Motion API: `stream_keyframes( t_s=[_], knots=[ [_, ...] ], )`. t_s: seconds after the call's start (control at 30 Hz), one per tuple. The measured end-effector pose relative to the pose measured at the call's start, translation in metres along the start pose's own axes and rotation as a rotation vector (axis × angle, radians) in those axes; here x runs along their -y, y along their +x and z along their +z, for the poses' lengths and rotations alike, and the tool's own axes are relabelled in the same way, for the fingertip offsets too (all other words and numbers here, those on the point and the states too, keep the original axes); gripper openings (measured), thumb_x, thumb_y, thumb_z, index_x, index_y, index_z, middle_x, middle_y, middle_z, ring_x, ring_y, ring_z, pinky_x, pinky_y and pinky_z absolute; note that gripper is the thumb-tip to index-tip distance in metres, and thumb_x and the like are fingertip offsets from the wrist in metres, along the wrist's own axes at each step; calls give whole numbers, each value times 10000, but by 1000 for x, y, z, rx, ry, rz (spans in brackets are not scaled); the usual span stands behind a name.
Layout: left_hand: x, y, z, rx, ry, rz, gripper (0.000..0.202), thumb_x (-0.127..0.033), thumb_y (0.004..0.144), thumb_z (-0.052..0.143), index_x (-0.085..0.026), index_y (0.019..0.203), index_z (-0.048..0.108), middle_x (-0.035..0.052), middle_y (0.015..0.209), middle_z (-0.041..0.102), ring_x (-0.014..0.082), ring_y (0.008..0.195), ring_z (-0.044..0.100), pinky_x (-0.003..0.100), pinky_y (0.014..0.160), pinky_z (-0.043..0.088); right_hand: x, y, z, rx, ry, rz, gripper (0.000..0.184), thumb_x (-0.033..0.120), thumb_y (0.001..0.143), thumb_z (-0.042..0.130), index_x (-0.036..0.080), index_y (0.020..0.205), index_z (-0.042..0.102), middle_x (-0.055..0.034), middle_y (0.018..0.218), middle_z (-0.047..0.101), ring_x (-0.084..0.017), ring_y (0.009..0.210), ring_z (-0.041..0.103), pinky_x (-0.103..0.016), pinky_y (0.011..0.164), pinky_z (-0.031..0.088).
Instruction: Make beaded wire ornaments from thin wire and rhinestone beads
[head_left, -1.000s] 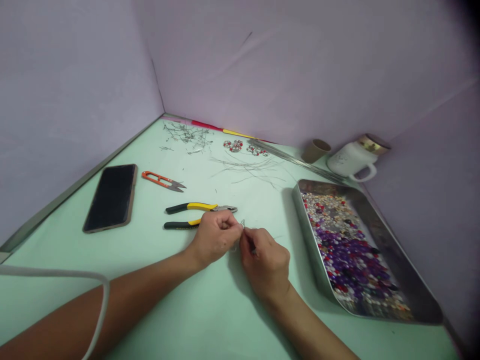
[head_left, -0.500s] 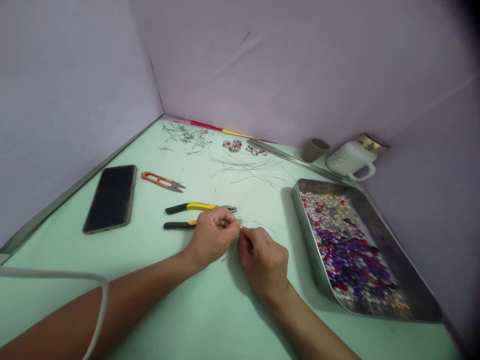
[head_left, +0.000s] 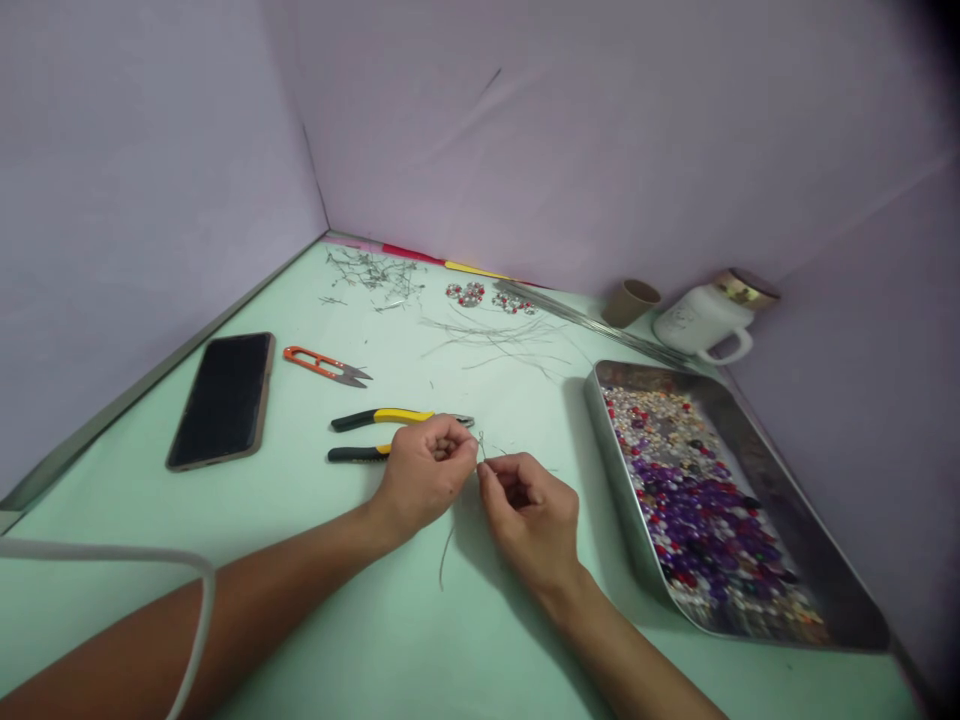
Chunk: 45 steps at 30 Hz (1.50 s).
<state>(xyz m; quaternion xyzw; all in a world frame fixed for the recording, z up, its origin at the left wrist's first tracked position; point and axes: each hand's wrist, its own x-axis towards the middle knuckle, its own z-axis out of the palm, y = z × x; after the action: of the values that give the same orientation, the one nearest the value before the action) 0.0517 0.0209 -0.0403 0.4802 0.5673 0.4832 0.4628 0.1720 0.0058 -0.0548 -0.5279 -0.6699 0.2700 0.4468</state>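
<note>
Thin wire runs between my two hands, with a small loop standing up above the fingertips and loose ends trailing below and to the right. My left hand is closed in a pinch at the wire, its fingertips partly hiding it. Close beside it, my right hand pinches the wire between thumb and forefinger. Pliers with black and yellow handles lie just behind my left hand, which covers part of them. Orange thread snips rest further back on the left.
A metal tray of mixed beads stands to the right. Behind lie loose wires, beaded pieces, and a pile of wire bits. A phone lies left; a brown cup and white mug stand back right.
My right hand's fingers have opened out slightly while keeping the pinch. A longer wire end now hangs below the hands, and the small loop shows more clearly above them.
</note>
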Motion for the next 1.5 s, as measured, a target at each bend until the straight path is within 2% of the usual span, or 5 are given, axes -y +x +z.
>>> stream_keyframes(
  t_s=[0.4,0.83,1.2,1.33,1.5],
  knots=[
    [4,-1,0,99,35,7,78,-194,675,528,-143,616,518,-38,545,494,67,502,456,175,468,376,-3,1,0,30,176,149,85,227,727,551,154,714,593,30,496,530,-85,416,460,-190,400,378],
    [-7,1,-4,210,-47,-146,135,-176,675,498,-158,548,457,-81,385,436,35,307,345,163,319,272,-1,4,-1,-14,322,240,88,232,695,596,153,669,568,22,507,565,-96,422,502,-206,411,413],
    [-16,-4,-2,194,-115,-206,173,-156,658,489,-164,500,417,-93,341,400,25,296,308,162,332,245,-2,-4,-2,-98,7,-23,54,202,714,579,165,700,616,5,548,609,-93,427,513,-199,417,427],
    [-15,-3,-2,176,-123,-239,171,-183,671,505,-159,519,431,-89,358,405,24,306,304,159,326,229,4,-4,0,-140,-8,-19,48,196,714,579,159,699,606,20,507,579,-80,391,481,-189,388,404],
    [-10,5,-4,229,-116,-246,150,-233,678,528,-148,562,483,-73,405,429,32,328,332,163,332,253,29,6,-24,-195,-74,-75,31,196,706,595,174,687,604,25,498,570,-90,405,474,-205,394,389]
  ],
)
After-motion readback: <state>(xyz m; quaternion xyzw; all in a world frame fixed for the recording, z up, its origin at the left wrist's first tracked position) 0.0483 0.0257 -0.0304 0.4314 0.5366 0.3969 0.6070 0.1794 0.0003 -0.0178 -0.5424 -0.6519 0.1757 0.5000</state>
